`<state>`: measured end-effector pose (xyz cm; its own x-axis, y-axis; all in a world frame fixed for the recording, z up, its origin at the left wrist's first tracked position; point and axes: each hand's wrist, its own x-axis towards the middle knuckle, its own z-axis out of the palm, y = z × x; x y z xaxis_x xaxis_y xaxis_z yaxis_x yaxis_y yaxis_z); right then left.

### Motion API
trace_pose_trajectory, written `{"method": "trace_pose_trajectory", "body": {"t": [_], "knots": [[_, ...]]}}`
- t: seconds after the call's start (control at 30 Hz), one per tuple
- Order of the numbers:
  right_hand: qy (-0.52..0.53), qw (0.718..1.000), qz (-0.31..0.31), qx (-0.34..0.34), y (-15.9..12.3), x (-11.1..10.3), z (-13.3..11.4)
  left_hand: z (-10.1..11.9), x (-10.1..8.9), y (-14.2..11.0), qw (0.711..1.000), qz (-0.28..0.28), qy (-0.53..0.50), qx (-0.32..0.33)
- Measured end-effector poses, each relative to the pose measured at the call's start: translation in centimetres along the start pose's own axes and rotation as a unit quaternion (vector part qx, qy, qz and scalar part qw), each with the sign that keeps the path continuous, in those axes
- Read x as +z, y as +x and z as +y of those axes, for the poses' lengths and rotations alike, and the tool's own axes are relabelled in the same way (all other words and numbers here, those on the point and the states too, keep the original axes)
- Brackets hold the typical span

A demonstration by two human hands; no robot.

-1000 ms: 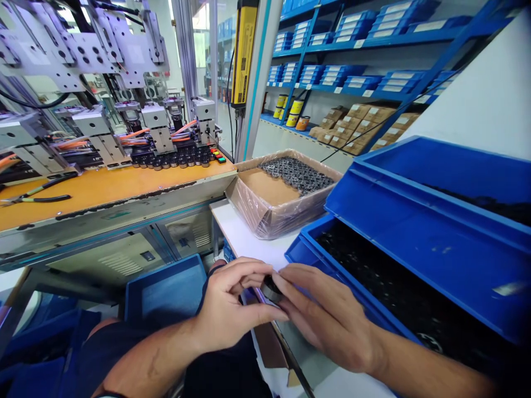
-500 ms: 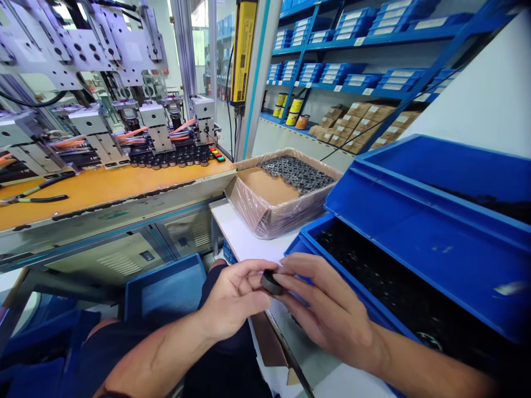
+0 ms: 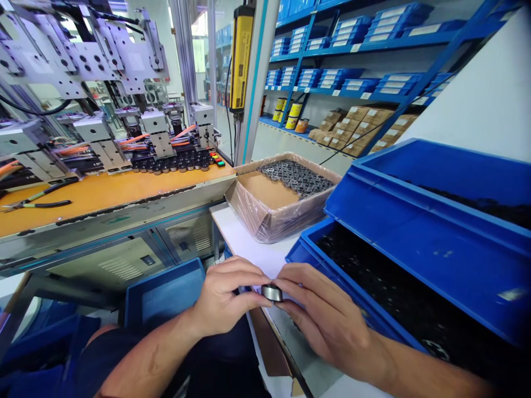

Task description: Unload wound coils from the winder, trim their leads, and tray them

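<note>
Between my two hands is a small round part (image 3: 272, 292) with a shiny metal rim and a dark top. My left hand (image 3: 230, 293) pinches it from the left between thumb and fingers. From the right, my right hand (image 3: 321, 309) grips its other side with the fingertips. The part is held above the edge of the white table (image 3: 244, 243). Its underside is hidden. Similar round parts fill much of a plastic-lined cardboard box (image 3: 269, 221) beyond my hands.
On the right, stacked blue bins (image 3: 398, 232) hold black parts. To the left, an orange workbench (image 3: 124, 190) carries machine fixtures, a row of round parts (image 3: 174, 163) and pliers (image 3: 41, 202). An open blue bin (image 3: 166, 293) sits low, left of my legs. Blue shelving (image 3: 357, 47) stands behind.
The round part has been turned so its shiny metal side faces me. My left fingers have shifted from beneath it to a pinch at its left side.
</note>
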<state>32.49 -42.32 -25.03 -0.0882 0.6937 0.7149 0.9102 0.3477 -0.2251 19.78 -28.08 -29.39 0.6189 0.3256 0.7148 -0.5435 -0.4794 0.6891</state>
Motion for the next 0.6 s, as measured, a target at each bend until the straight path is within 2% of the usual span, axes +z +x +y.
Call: {"method": "trace_pose_trajectory", "body": {"t": [0.1,0.17,0.2,0.23,0.27,0.3,0.33,0.43,0.47,0.53,0.6], "knots": [[-0.031,0.999,-0.027,0.009,-0.2,0.0,0.7,-0.1,-0.3,0.4,0.999,0.006,0.043,0.004],[-0.087,0.995,-0.050,0.015,-0.8,-0.6,2.3,-0.6,-2.0,1.7,0.991,0.006,0.132,0.013],[-0.124,0.991,-0.054,0.021,-1.2,-1.2,3.6,-1.0,-3.6,2.8,0.978,0.010,0.208,0.010],[-0.162,0.985,-0.051,0.028,-1.7,-1.8,5.1,-1.5,-5.6,4.1,0.955,0.018,0.297,0.000],[-0.196,0.979,-0.046,0.044,-2.4,-2.6,6.9,-2.1,-7.8,5.6,0.916,0.039,0.396,-0.039],[-0.224,0.971,-0.037,0.070,-3.2,-3.4,8.8,-2.7,-10.2,7.1,0.865,0.051,0.488,-0.109],[-0.243,0.965,-0.037,0.089,-4.1,-4.2,10.7,-3.5,-12.6,8.7,0.839,0.063,0.521,-0.143],[-0.250,0.947,-0.102,0.174,-7.4,-5.9,16.0,-5.9,-18.1,12.5,0.800,0.074,0.558,-0.209],[-0.235,0.947,-0.120,0.185,-8.5,-6.1,17.3,-6.6,-19.1,13.3,0.791,0.072,0.565,-0.226],[-0.185,0.955,-0.145,0.182,-10.5,-5.8,18.5,-7.5,-20.1,14.2,0.773,0.069,0.579,-0.249],[-0.118,0.975,-0.109,0.150,-12.1,-4.8,18.1,-7.6,-19.6,14.4,0.754,0.072,0.599,-0.258]]}}
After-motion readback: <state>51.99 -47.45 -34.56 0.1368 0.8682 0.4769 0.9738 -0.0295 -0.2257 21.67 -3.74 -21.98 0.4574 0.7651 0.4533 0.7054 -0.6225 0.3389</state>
